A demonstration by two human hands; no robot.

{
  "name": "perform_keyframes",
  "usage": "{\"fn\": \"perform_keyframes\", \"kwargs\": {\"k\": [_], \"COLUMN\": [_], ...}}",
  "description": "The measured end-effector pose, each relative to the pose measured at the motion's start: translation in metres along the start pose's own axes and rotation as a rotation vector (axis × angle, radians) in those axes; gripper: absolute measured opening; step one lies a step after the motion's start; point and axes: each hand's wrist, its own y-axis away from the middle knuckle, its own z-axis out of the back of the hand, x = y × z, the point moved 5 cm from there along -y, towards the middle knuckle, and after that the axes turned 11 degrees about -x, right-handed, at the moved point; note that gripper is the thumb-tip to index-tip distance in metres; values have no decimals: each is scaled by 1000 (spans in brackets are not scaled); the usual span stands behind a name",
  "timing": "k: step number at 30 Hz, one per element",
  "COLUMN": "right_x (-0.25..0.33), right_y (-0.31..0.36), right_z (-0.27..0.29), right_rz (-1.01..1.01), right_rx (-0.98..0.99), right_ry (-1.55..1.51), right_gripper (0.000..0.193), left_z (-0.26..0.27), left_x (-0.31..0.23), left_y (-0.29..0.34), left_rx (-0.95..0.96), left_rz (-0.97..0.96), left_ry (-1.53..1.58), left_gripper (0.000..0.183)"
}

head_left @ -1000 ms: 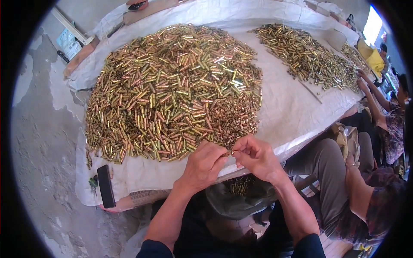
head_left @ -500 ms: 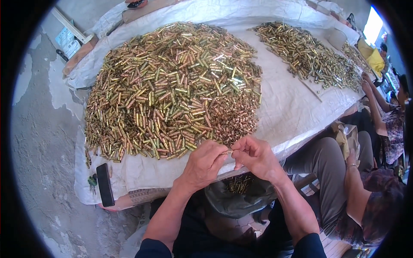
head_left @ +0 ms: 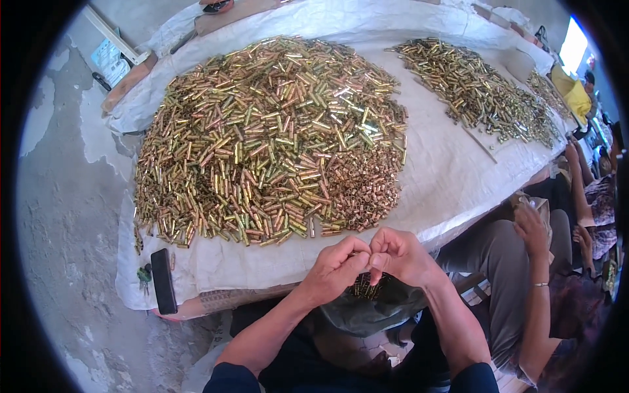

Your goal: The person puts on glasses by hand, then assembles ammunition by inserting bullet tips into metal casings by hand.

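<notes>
My left hand (head_left: 335,267) and my right hand (head_left: 401,257) meet fingertip to fingertip just off the near edge of the table. Both are closed in a pinch, around a small brass-coloured metal piece that the fingers now almost wholly hide. Just beyond them lies a large heap of brass-coloured metal sleeves (head_left: 262,137). A patch of short copper-coloured rings (head_left: 363,190) forms its near right corner. Below my hands hangs a dark bag (head_left: 367,313), open at the top, with several finished-looking brass-coloured pieces (head_left: 368,287) inside.
White sheeting (head_left: 445,177) covers the table. A second metal heap (head_left: 481,92) lies at the far right, near a thin stick (head_left: 480,144). A black phone (head_left: 164,280) and keys (head_left: 144,276) rest at the near left. Another person (head_left: 537,281) sits close on my right.
My hands have drawn slightly down and right, from the heap's edge to over the bag. The metal piece visible between them is now mostly covered. The neighbour's hand has risen.
</notes>
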Motion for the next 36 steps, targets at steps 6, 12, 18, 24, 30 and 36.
{"fn": "perform_keyframes", "kwargs": {"k": [6, 12, 18, 24, 30, 36], "right_x": [3, 13, 28, 20, -8, 12], "right_y": [8, -1, -31, -42, -47, -44], "right_z": [5, 28, 18, 6, 26, 11], "right_rz": [-18, -189, 546, 516, 555, 573], "right_rx": [35, 34, -244, -222, -223, -344], "right_ry": [44, 288, 983, 1177, 1403, 1206], "right_gripper": [23, 10, 17, 15, 11, 10], "left_z": [-10, -12, 22, 41, 28, 27], "left_x": [11, -16, -26, -22, -15, -20], "left_y": [5, 2, -20, -37, -50, -42], "left_rx": [90, 189, -93, -206, -188, -208], "left_rz": [250, -560, -559, -496, -604, -602], "left_ry": [211, -475, -977, -1152, -1036, -1002], "left_gripper": [13, 10, 15, 15, 16, 15]}}
